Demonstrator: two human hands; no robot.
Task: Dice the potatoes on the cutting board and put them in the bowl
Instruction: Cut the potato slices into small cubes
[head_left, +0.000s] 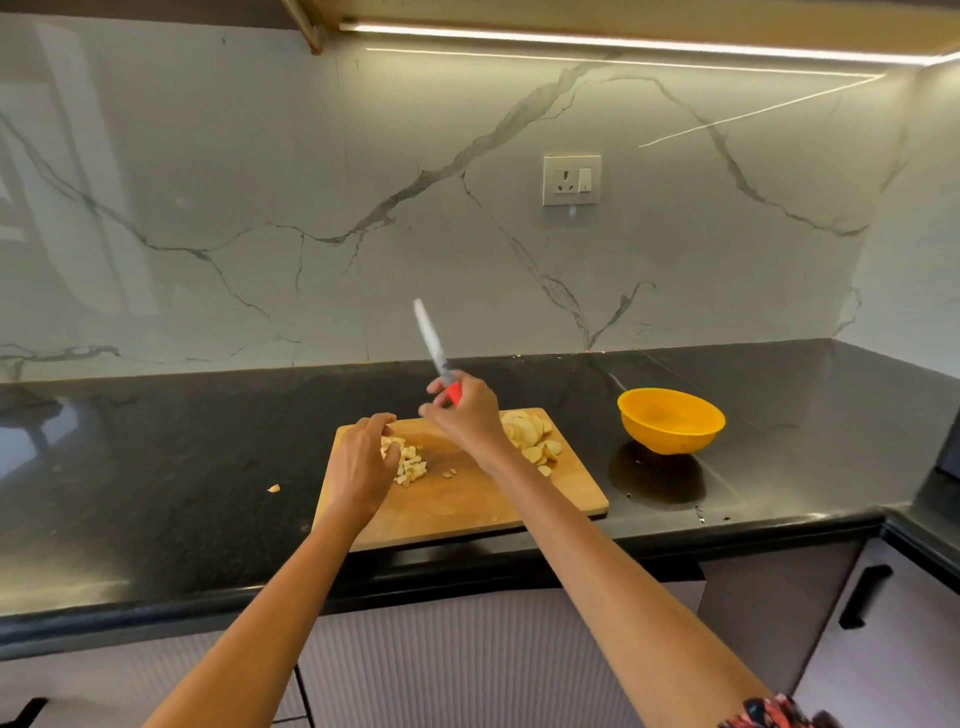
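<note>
I am holding the knife (435, 349) in my right hand (464, 413), fingers curled round its red handle, blade lifted above the cutting board (467, 499). My left hand (363, 457) is cupping the diced potato (410, 464), fingers curled over it. Slices (530, 434) are waiting at the board's right end; the yellow bowl (670, 421) is sitting well apart on the bench (156, 467), apparently empty. I judge fingertips should be tucked back before cutting.

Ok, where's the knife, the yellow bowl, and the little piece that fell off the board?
knife (431, 338): head view, middle of the blade.
yellow bowl (670, 434): head view, outer wall.
fallen potato piece (274, 488): head view, its top, on the counter.
</note>
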